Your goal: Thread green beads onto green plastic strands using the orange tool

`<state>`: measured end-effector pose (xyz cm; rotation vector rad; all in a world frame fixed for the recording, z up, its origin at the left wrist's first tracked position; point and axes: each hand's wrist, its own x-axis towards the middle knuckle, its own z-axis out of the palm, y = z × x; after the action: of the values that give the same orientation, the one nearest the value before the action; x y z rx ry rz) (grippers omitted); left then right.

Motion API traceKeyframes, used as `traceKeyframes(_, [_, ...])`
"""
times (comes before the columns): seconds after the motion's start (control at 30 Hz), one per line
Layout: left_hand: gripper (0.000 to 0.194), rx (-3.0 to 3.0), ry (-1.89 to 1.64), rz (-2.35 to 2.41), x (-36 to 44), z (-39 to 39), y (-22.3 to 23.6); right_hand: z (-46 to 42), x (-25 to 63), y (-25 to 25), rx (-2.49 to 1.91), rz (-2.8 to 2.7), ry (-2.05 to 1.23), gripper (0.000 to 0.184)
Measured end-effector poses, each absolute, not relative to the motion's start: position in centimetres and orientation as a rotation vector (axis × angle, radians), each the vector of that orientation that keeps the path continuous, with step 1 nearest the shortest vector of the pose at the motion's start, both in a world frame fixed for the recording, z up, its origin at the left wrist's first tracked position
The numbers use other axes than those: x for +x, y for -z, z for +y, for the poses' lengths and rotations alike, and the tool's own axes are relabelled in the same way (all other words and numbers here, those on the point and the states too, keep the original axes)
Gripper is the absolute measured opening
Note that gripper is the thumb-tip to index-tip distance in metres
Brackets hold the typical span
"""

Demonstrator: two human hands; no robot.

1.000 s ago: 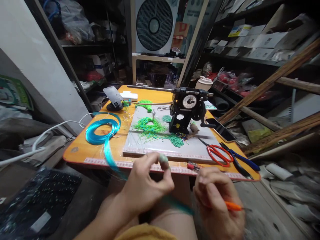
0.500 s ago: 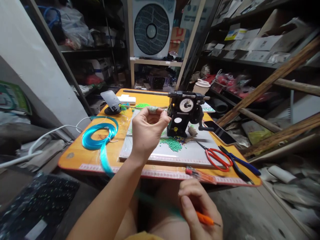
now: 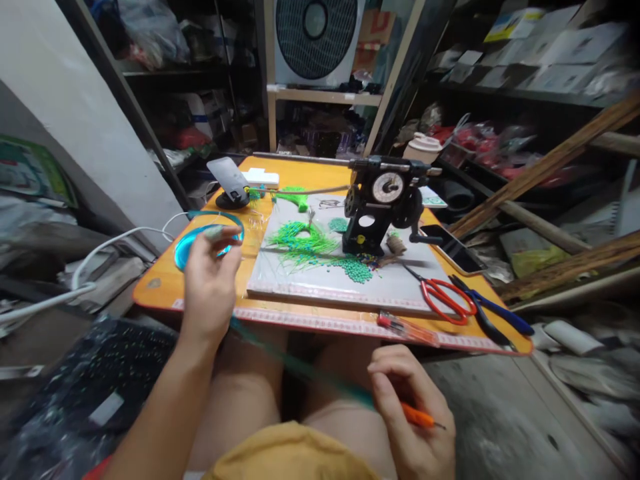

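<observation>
A speckled dark bag lies on the floor at far left. The left hand hangs before a blue coil on the orange table, thumb and forefinger curled towards each other; I cannot tell whether anything fine sits between them. A teal strand crosses above the lap to the right hand, whose fingers are closed around 1 orange tool. The step in hand looks like managing this strand; the next move seems to call for steady tension. Between the hands, farther back, a board bears green-blue strands, beads and a black cranked machine. Behind stands a fan. Rightward are red-handled scissors, pliers, a phone and crowded shelves.
</observation>
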<state>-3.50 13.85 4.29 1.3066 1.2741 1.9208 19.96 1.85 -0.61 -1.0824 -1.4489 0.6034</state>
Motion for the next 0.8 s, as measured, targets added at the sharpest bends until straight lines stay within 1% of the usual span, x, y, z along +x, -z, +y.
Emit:
traceKeyframes(0.03, [0.02,1.3,-1.984,1.298,-4.2,11.4,-3.1,1.7,20.2,0.9,-1.102,-1.461,-0.619,0.01])
traceKeyframes(0.1, [0.013,1.237,-1.984,1.357,-4.8,6.3,-0.3,1.4,20.5,1.5,-1.123,-1.511,-0.644,0.01])
traceKeyframes(0.13, [0.012,1.21,-1.871,1.406,-4.7,4.0,1.1,1.2,20.6,1.7,-1.128,-1.538,-0.656,0.01])
traceKeyframes(0.2, [0.018,1.014,-1.541,1.496,-4.1,0.5,4.0,0.9,20.6,1.8,-1.131,-1.578,-0.68,0.011])
traceKeyframes(0.23, [0.025,0.864,-1.363,1.494,-3.6,-0.4,5.3,0.7,20.5,1.8,-1.132,-1.588,-0.692,0.011])
traceKeyframes(0.27, [0.031,0.817,-1.282,1.478,-3.1,-0.8,6.4,0.6,20.3,1.8,-1.133,-1.595,-0.704,0.012])
traceKeyframes(0.3, [0.035,0.797,-1.24,1.462,-2.7,-0.7,7.4,0.4,20.1,1.7,-1.128,-1.603,-0.712,0.012])
traceKeyframes(0.37, [0.037,0.772,-1.208,1.449,-1.8,0.3,8.7,0.2,19.8,1.5,-1.118,-1.622,-0.725,0.012])
traceKeyframes(0.53, [0.041,0.738,-1.242,1.456,-0.6,2.8,9.4,-0.3,19.6,1.3,-1.116,-1.645,-0.733,0.013])
traceKeyframes(0.8, [0.041,0.734,-1.209,1.504,-1.9,0.7,9.0,-0.4,19.1,1.8,-1.113,-1.716,-0.747,0.013])
